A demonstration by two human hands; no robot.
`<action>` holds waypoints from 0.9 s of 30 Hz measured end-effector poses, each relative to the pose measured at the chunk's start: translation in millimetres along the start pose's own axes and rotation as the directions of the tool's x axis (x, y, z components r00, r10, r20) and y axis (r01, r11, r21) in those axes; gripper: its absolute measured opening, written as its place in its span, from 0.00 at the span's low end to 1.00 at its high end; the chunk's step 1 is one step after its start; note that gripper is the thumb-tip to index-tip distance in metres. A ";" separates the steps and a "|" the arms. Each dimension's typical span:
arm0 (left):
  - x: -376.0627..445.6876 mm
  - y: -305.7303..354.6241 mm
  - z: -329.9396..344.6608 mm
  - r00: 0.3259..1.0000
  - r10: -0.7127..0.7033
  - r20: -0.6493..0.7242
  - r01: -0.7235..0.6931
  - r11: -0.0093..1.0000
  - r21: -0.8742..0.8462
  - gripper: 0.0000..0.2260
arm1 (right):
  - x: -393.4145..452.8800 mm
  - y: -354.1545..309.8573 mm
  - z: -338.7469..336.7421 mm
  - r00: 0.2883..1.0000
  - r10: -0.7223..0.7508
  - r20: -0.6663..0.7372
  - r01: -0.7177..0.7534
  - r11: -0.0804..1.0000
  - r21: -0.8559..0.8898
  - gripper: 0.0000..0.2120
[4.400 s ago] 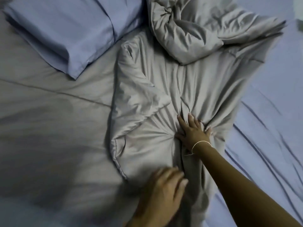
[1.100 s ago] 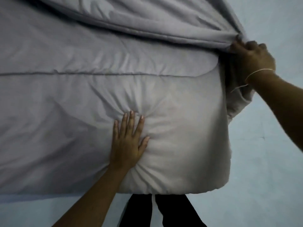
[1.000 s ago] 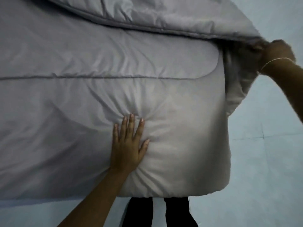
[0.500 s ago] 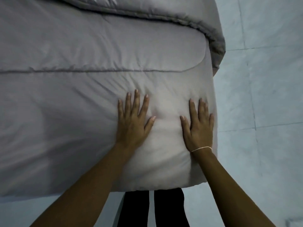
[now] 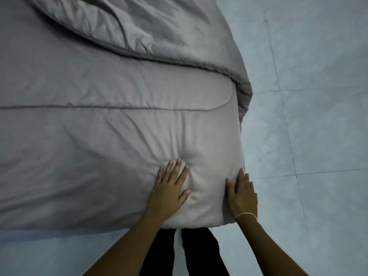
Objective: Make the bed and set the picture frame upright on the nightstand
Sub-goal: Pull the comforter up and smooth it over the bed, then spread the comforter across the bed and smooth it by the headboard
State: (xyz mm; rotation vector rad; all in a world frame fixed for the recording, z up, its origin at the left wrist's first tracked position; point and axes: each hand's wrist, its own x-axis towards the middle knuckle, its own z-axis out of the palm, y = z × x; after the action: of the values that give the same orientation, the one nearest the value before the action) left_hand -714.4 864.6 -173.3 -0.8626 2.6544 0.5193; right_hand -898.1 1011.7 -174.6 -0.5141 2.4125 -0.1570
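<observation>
Both grips are lying flat, fingers apart: left hand (image 5: 168,193) pressing the puffy grey quilted comforter (image 5: 95,148), right hand (image 5: 242,198) bracing its corner edge.

Both hands on comforter (image 5: 99,140) corner (folded layer behind); floor (image 5: 318,136) right.

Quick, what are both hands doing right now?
Left hand: open, flat on the grey comforter, holding nothing.
Right hand: open, pressed against the comforter's corner, holding nothing.

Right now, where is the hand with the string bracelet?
In the head view, lower right: the right hand lies flat on the grey comforter's corner edge, beside the left hand, next to the tiled floor.
</observation>
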 end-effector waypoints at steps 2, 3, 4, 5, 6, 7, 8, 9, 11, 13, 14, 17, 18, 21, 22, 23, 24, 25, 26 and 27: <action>-1.4 8.6 -29.9 0.994 -0.069 0.091 0.072 0.997 -0.031 0.30 | -23.4 -24.4 -27.2 0.995 -0.076 0.058 0.081 0.993 -0.085 0.32; -2.3 13.6 -46.1 0.991 -0.097 0.093 0.101 0.994 -0.041 0.29 | -32.0 -36.3 -39.6 0.992 -0.105 0.067 0.111 0.988 -0.109 0.32; -5.7 20.8 -69.1 0.991 -0.125 0.056 0.128 0.990 -0.063 0.28 | -42.0 -49.2 -57.4 0.990 -0.130 0.051 0.135 0.984 -0.115 0.32; -9.8 28.3 -94.7 0.989 -0.146 0.013 0.146 0.985 -0.095 0.27 | -51.1 -61.5 -76.9 0.988 -0.155 0.026 0.157 0.982 -0.105 0.31; -13.1 36.4 -118.7 0.989 -0.150 0.000 0.149 0.983 -0.106 0.26 | -59.7 -72.2 -96.0 0.985 -0.174 -0.003 0.174 0.981 -0.086 0.31; -14.0 41.5 -137.9 0.989 -0.150 -0.004 0.149 0.984 -0.101 0.26 | -65.2 -81.5 -112.3 0.979 -0.202 -0.032 0.199 0.977 -0.079 0.31; -13.3 44.9 -153.3 0.987 -0.155 -0.031 0.152 0.985 -0.086 0.27 | -67.8 -87.4 -125.9 0.970 -0.238 -0.056 0.233 0.968 -0.091 0.30; -17.9 51.6 -174.1 0.986 -0.151 -0.068 0.147 0.987 -0.062 0.27 | -74.8 -89.4 -144.9 0.956 -0.280 -0.083 0.270 0.956 -0.119 0.30; -28.0 64.0 -207.9 0.983 -0.136 -0.126 0.132 0.991 -0.039 0.26 | -86.0 -86.1 -179.1 0.929 -0.357 -0.100 0.335 0.924 -0.184 0.30; -31.4 75.9 -233.0 0.974 -0.162 -0.158 0.154 0.986 -0.060 0.26 | -88.3 -76.2 -203.9 0.913 -0.397 -0.090 0.370 0.901 -0.228 0.30; -30.3 83.6 -244.9 0.966 -0.179 -0.187 0.169 0.983 -0.064 0.26 | -87.0 -68.9 -216.7 0.910 -0.406 -0.079 0.378 0.894 -0.243 0.30; -24.9 119.7 -276.8 0.929 -0.223 -0.297 0.197 0.974 -0.115 0.25 | -78.3 -43.6 -257.7 0.901 -0.434 -0.018 0.411 0.866 -0.285 0.30; -22.7 131.5 -284.2 0.918 -0.241 -0.315 0.206 0.969 -0.139 0.24 | -73.8 -37.1 -269.6 0.895 -0.445 0.002 0.426 0.855 -0.295 0.30; -10.8 177.2 -304.9 0.874 -0.297 -0.384 0.231 0.950 -0.209 0.23 | -54.4 -17.1 -318.9 0.862 -0.505 0.038 0.490 0.812 -0.317 0.30; -6.5 192.6 -309.7 0.853 -0.319 -0.412 0.236 0.942 -0.240 0.23 | -47.7 -11.2 -335.9 0.848 -0.529 0.033 0.509 0.795 -0.332 0.30; -2.9 204.1 -313.5 0.839 -0.331 -0.431 0.237 0.937 -0.258 0.22 | -41.6 -8.4 -350.4 0.837 -0.548 0.017 0.520 0.783 -0.342 0.30; 2.2 217.8 -317.6 0.828 -0.340 -0.446 0.237 0.933 -0.271 0.22 | -34.3 -4.1 -366.6 0.826 -0.563 0.001 0.529 0.776 -0.343 0.29; 7.3 230.2 -320.7 0.819 -0.353 -0.452 0.242 0.927 -0.286 0.22 | -28.1 -0.8 -381.3 0.816 -0.578 -0.013 0.541 0.771 -0.337 0.29; 12.4 241.0 -323.2 0.809 -0.372 -0.456 0.250 0.919 -0.306 0.22 | -22.8 0.8 -394.3 0.803 -0.596 -0.020 0.556 0.759 -0.339 0.29; 17.7 251.1 -326.3 0.794 -0.392 -0.464 0.254 0.908 -0.332 0.21 | -17.8 1.1 -406.0 0.789 -0.614 -0.025 0.570 0.747 -0.342 0.29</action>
State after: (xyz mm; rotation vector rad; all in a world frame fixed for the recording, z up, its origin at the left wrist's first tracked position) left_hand -936.8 906.5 171.1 -1.7292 2.8311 0.6124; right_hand -1141.5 1012.3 150.9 -1.4715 2.3250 -0.0731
